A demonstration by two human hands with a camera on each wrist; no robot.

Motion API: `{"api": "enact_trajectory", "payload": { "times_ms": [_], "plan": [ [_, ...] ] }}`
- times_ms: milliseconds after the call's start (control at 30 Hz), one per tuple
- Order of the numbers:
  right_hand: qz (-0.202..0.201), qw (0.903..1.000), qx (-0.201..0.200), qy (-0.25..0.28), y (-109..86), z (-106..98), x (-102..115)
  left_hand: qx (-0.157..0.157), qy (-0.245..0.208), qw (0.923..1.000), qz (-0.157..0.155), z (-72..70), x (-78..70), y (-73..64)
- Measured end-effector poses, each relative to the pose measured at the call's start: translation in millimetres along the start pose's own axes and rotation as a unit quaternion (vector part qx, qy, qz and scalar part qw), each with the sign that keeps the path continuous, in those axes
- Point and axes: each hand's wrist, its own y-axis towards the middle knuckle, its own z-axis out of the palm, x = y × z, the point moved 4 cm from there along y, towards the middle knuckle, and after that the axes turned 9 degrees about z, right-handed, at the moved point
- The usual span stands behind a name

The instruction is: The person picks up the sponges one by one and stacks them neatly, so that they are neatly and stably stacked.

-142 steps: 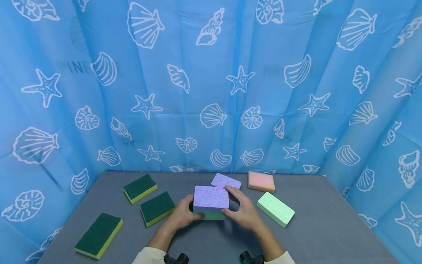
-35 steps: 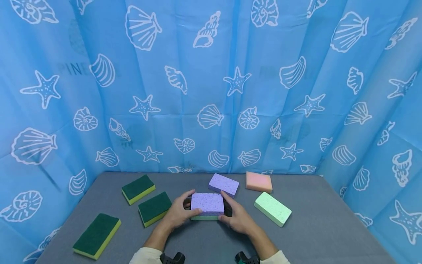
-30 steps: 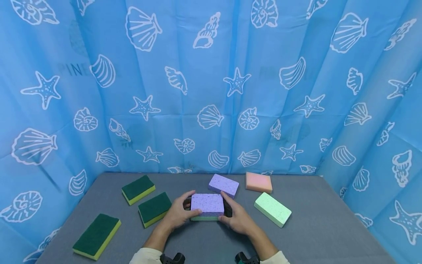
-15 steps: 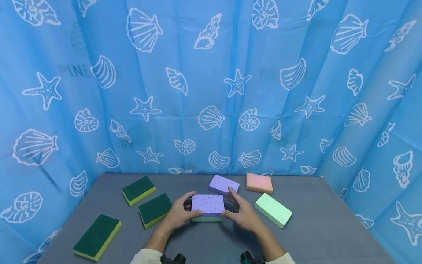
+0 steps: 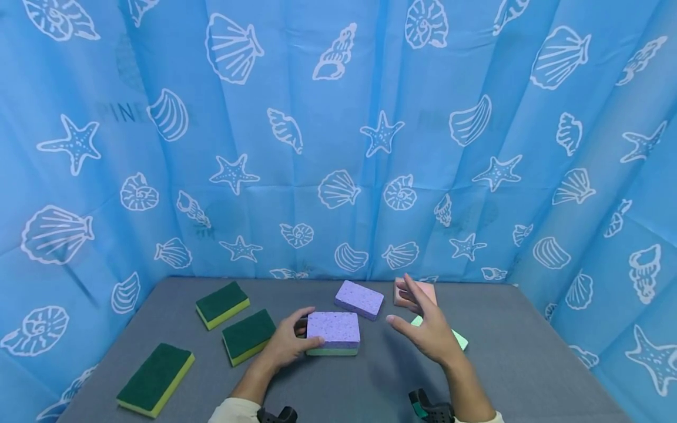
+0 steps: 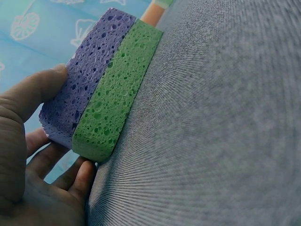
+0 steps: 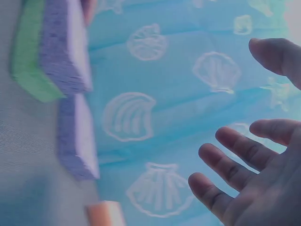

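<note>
In front of me a purple sponge (image 5: 333, 326) lies flat on a green sponge (image 5: 332, 352), their edges nearly lined up on the grey table. My left hand (image 5: 288, 341) holds the stack at its left end. Its thumb lies against the purple sponge's near side, and the other fingers curl round the end, some low beside the green sponge, as the left wrist view shows. My right hand (image 5: 429, 332) is raised to the right of the stack, fingers spread and holding nothing. It partly covers a light green sponge (image 5: 461, 341) and a peach sponge (image 5: 427, 289).
Behind the stack lies another purple sponge (image 5: 359, 299). On the left are three sponges with dark green scouring tops and yellow bases: a back one (image 5: 222, 302), a middle one (image 5: 248, 335) and a front one (image 5: 156, 376). A blue shell-print curtain (image 5: 317, 147) hangs behind the table.
My right hand has let go of the stack's right end and moved right and up. The purple sponge, earlier held tilted over the green one, now lies flat on it. The left hand stays.
</note>
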Motion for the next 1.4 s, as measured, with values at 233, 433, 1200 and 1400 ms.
{"api": "enact_trajectory", "payload": {
  "times_ms": [233, 433, 1200, 1400],
  "plan": [
    [-0.043, 0.9971, -0.055, -0.030, -9.9, -30, 13, 0.002, 0.000, 1.0000, -0.002, -1.1, -1.6, -0.1],
    [-0.055, 0.9937, -0.088, -0.042, -19.8, -52, 18, 0.003, -0.007, 1.0000, 0.004, 0.6, -0.5, -1.3],
    [0.090, 0.9856, -0.131, -0.058, -42.4, -88, -34, 0.000, -0.015, 0.9997, 0.018, -4.6, -7.5, -1.4],
    [0.145, 0.9819, -0.113, -0.044, -43.9, -87, -68, 0.003, -0.017, 0.9998, 0.013, -2.1, -0.6, -0.6]
  ]
}}
